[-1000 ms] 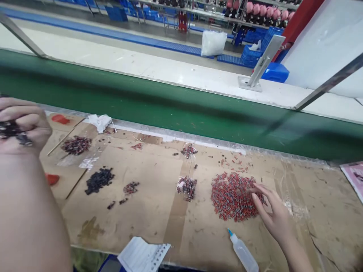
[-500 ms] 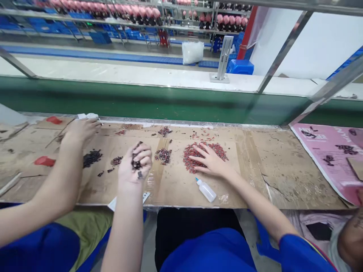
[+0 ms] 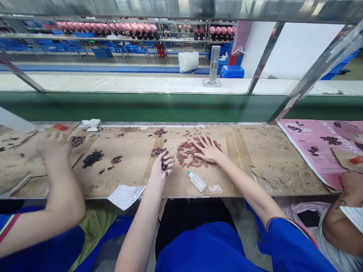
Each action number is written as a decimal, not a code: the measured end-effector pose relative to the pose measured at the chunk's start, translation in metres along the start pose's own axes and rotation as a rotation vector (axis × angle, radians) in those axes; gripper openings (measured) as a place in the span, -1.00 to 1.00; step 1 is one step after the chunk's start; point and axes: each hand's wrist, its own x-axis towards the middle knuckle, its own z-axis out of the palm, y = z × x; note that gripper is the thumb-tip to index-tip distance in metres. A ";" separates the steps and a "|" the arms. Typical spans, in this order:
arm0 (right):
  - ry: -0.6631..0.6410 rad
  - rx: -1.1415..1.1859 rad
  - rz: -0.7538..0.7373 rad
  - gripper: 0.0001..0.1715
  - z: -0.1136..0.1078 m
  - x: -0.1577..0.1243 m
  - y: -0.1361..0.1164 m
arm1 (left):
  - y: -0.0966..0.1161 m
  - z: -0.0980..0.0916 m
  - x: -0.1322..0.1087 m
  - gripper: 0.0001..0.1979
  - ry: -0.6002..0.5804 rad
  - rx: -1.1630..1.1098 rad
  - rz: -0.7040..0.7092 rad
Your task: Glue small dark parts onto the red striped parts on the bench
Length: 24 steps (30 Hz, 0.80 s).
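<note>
Your left hand [image 3: 162,166] is near the middle of the cardboard [image 3: 262,151], fingers curled round a clump of dark parts [image 3: 164,162], which shows between fingers and palm. Just beyond it, a small mixed heap [image 3: 155,152] sits partly hidden by that hand.

Your right hand [image 3: 210,152] is palm down, fingers spread and straight, over the right side of the red-and-grey pieces [image 3: 185,158]. It grips nothing visible; can't tell what's under the palm. Those pieces lie right of your left hand, spread loosely with bare patches between.

Squeeze bottle [image 3: 197,183] lies on its side on the near side of the pieces, blue tip pointing far-left. Black heap [image 3: 92,158] well to the left, small cluster [image 3: 116,159] just right of it. White paper [image 3: 126,195] at the near edge, left of your left forearm. Far left, a co-worker's hand [image 3: 53,146], blurred; can't tell its grip. Pink sheet [image 3: 304,155] on the right.
</note>
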 end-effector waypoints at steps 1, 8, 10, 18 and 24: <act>0.024 -0.011 -0.004 -0.14 -0.001 0.001 -0.004 | -0.001 -0.003 0.000 -0.67 0.011 0.006 -0.010; 0.021 -0.085 -0.412 -0.20 0.012 0.042 -0.057 | -0.008 -0.022 -0.010 -0.67 0.074 0.067 0.055; -0.019 -0.092 -0.387 -0.23 0.018 0.050 -0.060 | -0.010 -0.023 -0.012 -0.68 0.099 0.117 0.078; 0.031 -0.113 -0.093 -0.36 0.005 0.029 -0.005 | -0.017 -0.008 0.014 -0.69 0.244 0.535 0.255; 0.210 -0.003 -0.188 -0.42 0.001 -0.001 -0.015 | -0.020 -0.012 0.036 -0.73 0.466 1.086 0.550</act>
